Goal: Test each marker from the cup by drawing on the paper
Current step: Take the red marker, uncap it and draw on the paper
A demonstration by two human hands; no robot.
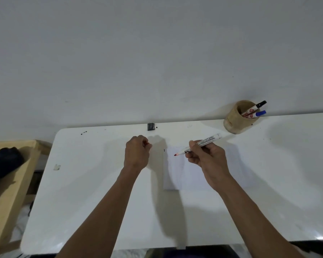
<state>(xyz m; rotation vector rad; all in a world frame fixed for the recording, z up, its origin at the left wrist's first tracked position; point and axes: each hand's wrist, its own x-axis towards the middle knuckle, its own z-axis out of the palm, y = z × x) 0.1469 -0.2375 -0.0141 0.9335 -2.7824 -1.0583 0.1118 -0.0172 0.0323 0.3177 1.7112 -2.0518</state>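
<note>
Right hand [205,155] pinches uncapped red-tipped marker [199,144], tip aimed left above paper [177,170] on white table [93,183]. Left hand [137,152] fisted beside it (contents unclear). Cup [237,118] at back right holds two markers.

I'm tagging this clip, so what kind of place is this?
Probably a plain home or office desk, not a workshop: a white table against a bare wall, a wooden cup of markers, and a sheet of paper.

Markers' [253,111] lower ends inside cup [238,118]
</note>
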